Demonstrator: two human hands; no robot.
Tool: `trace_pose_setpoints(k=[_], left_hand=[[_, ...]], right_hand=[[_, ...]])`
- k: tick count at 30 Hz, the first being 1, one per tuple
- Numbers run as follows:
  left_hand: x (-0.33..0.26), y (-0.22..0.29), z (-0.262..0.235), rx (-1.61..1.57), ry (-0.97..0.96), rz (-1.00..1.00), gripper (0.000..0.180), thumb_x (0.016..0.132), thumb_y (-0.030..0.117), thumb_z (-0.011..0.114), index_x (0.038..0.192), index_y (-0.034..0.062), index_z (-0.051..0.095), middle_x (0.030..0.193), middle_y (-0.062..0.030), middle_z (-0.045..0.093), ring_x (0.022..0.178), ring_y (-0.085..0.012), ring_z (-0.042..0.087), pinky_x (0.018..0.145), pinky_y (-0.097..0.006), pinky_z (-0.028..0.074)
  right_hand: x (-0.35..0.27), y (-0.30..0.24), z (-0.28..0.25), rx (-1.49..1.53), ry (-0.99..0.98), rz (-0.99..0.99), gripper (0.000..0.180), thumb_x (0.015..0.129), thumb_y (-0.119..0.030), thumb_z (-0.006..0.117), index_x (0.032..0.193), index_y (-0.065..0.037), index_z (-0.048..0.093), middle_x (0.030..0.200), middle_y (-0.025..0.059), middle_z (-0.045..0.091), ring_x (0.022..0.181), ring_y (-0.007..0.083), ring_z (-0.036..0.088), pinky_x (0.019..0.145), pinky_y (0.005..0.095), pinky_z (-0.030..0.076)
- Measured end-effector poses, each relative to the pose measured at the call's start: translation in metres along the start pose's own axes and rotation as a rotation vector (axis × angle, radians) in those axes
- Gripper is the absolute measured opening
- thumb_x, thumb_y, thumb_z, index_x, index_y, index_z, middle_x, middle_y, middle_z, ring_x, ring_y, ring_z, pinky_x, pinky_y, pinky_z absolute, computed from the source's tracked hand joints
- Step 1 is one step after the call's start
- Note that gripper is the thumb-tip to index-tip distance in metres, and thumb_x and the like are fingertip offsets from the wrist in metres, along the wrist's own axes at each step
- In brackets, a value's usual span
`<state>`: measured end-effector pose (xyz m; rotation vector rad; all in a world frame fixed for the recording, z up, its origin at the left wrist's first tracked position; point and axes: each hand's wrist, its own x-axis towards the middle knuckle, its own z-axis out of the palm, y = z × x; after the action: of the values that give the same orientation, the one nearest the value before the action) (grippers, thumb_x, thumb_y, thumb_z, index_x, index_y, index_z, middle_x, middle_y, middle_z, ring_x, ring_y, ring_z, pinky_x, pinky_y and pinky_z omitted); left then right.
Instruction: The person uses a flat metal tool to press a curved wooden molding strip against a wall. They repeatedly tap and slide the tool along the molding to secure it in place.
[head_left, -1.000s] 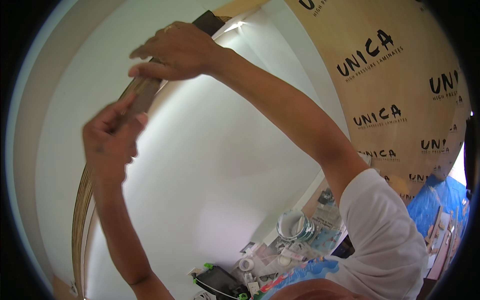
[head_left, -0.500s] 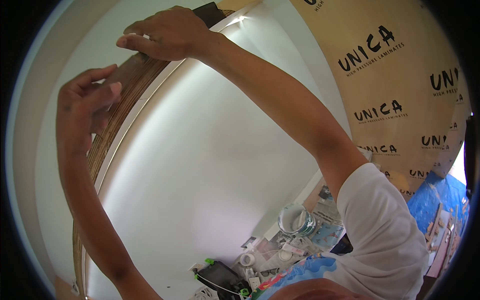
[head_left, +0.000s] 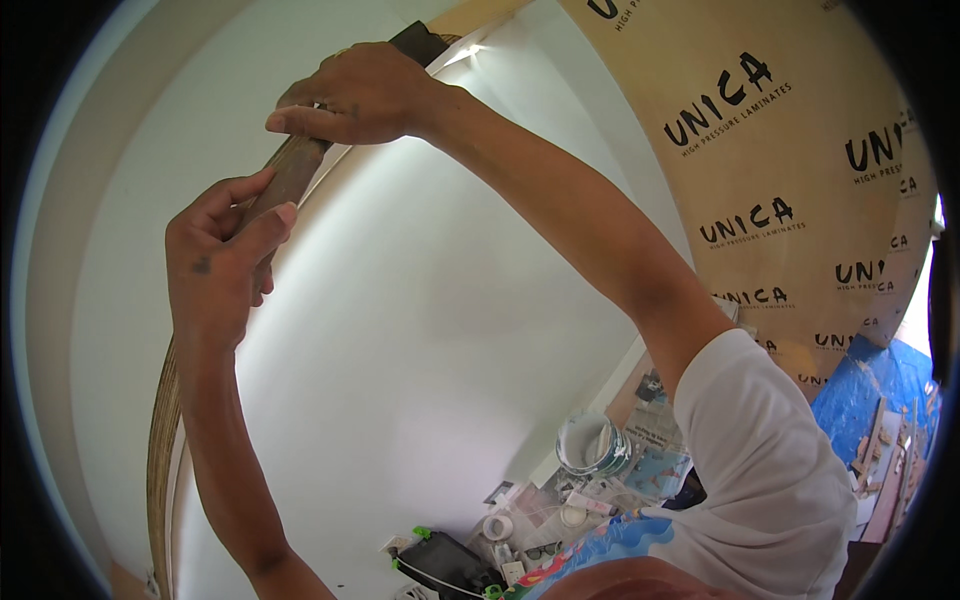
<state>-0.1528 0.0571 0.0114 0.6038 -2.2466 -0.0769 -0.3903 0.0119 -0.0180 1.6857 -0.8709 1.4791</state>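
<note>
Both my arms reach up toward a striped brown wooden edge (head_left: 160, 450) that runs along a white recess. Against its upper part lies a long flat brown bar (head_left: 296, 172) with a dark far end; I cannot make out its exact kind. My right hand (head_left: 365, 95) wraps over the bar's upper part, thumb pointing left. Below it, my left hand (head_left: 215, 250) pinches the bar's near end between thumb and fingers. The bar's underside and some fingertips are hidden.
Tall laminate-covered boards (head_left: 740, 150) stand at the right, with a blue sheet (head_left: 880, 400) and wood scraps beyond. At the lower middle are a bucket (head_left: 592, 443), a tape roll (head_left: 497, 527) and a black case with green clips (head_left: 450, 565). A light (head_left: 472, 50) shines at the top.
Both hands have shifted right and slightly down in the view, along with the bar. My left hand, looser before, has closed its thumb and fingers around the bar's near end.
</note>
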Motion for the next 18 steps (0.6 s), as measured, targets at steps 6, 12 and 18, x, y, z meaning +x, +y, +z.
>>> trace_pose_setpoints(k=[6,12,18], left_hand=[[0.024,0.012,-0.024,0.058,0.017,0.018,0.051,0.080,0.018,0.078,0.124,-0.0043,0.068,0.075,-0.0067,0.069,0.046,-0.0070,0.049,0.041,-0.023,0.036],[0.068,0.006,-0.063,0.135,-0.152,0.090,0.049,0.078,0.017,0.076,0.123,-0.0034,0.069,0.075,-0.0069,0.068,0.047,-0.0066,0.051,0.039,-0.022,0.036],[0.015,-0.007,-0.015,0.005,0.036,0.006,0.051,0.079,0.015,0.078,0.125,-0.0055,0.067,0.075,-0.0067,0.068,0.047,-0.0076,0.051,0.040,-0.023,0.036]], right_hand=[[0.016,-0.010,-0.007,-0.056,-0.050,0.139,0.071,0.100,-0.070,0.036,0.083,-0.014,0.077,0.066,0.0045,0.069,0.069,0.0259,0.068,0.064,0.0413,0.051],[0.036,-0.009,0.009,-0.090,0.049,0.248,0.078,0.098,-0.075,0.031,0.074,-0.014,0.074,0.061,0.0056,0.066,0.067,0.0276,0.067,0.062,0.0413,0.050],[0.012,-0.006,0.004,-0.077,0.023,0.085,0.075,0.096,-0.075,0.038,0.096,-0.013,0.079,0.069,0.0077,0.070,0.071,0.0288,0.068,0.066,0.0431,0.051]])
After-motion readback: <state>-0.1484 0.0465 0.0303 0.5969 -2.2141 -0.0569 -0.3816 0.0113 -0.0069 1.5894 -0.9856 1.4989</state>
